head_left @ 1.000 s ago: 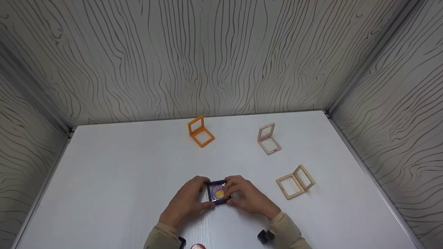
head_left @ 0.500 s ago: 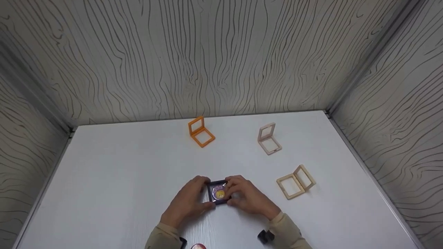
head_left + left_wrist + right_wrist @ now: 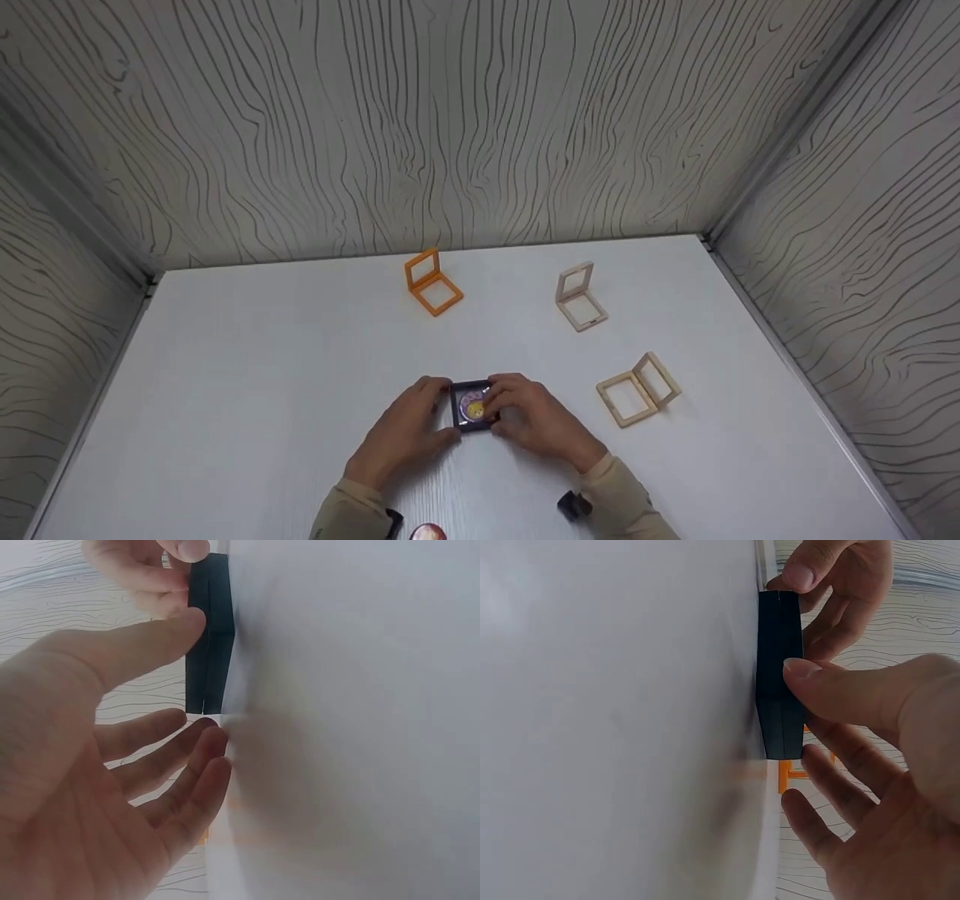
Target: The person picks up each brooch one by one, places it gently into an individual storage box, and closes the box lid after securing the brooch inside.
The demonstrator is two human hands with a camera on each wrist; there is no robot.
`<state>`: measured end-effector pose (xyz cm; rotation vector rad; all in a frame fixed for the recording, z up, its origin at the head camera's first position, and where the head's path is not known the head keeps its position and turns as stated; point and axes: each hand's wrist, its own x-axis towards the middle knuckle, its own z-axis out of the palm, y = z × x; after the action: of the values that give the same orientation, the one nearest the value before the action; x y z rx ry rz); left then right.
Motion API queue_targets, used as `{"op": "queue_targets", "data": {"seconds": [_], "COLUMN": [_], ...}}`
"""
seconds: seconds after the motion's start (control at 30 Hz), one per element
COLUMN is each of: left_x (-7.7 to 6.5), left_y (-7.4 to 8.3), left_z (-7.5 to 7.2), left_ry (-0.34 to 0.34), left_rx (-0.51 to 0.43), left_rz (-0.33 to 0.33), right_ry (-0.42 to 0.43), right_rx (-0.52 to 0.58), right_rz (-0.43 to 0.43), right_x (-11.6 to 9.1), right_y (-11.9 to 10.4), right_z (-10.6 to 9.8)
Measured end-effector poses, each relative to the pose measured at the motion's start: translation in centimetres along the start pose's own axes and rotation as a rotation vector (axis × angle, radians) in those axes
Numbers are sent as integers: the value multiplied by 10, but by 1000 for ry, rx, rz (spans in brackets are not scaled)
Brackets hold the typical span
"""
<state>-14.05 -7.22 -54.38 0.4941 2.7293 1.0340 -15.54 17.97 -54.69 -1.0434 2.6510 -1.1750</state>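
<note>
Both hands hold a dark square display frame (image 3: 454, 411) low over the white table in the head view. A round purple badge (image 3: 472, 406) with a yellow animal figure shows inside it. My left hand (image 3: 401, 431) grips the left side, its thumb at the near corner and fingers toward the far one. On the opposite side, my right hand (image 3: 544, 420) pinches the edge, with bent fingers covering part of the frame and badge. In the wrist views both thumbs press the near side wall, where a thin seam runs between the two halves, which lie together.
Behind the hands, an orange frame (image 3: 437, 294) and a pale pinkish frame (image 3: 582, 309) stand hinged open. A light wooden frame (image 3: 627, 400), also unfolded, lies to the right. Near the front edge is a round red object (image 3: 428, 532), partly cut off. Patterned walls enclose the table (image 3: 262, 360).
The dark frame and both hands have shifted very slightly away from the body. The whole head view has also shifted a little. The grip looks the same.
</note>
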Motion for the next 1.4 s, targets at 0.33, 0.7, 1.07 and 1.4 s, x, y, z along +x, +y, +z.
{"op": "queue_targets", "data": {"seconds": [0.33, 0.7, 1.07, 1.4], "left_x": [-10, -58, -86, -103], "left_y": [14, 25, 13, -6], "left_z": [-17, -23, -10, 13], "left_ry": [92, 6, -135, -136], "left_rx": [95, 76, 97, 127], "left_rz": [69, 177, 108, 167], "right_ry": [257, 589, 573, 384], "right_rx": [-95, -262, -164, -129], "right_rz": [39, 145, 486, 715], "right_x": [-19, -84, -131, -147], "right_y": [-1, 22, 51, 67], "right_z": [-47, -110, -114, -110]}}
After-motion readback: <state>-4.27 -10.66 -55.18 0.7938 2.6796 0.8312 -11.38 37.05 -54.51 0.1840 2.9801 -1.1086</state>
